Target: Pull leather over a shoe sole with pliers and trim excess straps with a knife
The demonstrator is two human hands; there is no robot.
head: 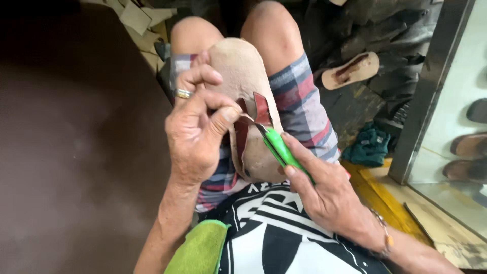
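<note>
head view: the tan sandal sole (pixel 243 76) lies along your lap, resting on your plaid shorts (pixel 304 101), toe end pointing away toward your knees. use it as the landmark. your left hand (pixel 195 134) sits at its left edge, thumb and forefinger pinched tight on the dark red strap (pixel 248 119) that lifts off the sole's middle. your right hand (pixel 329 195) is at the sole's near end, fingers wrapped closed around the green utility knife (pixel 281 149), blade tip at the strap's base.

the blade points toward your left thumb; if the strap gives way suddenly, i'd judge the knife could jump into those pinching fingers. the sole rests only on your thighs, so a slip downward could reach your leg. another sole (pixel 350 70) lies well off to its right on the floor.
</note>
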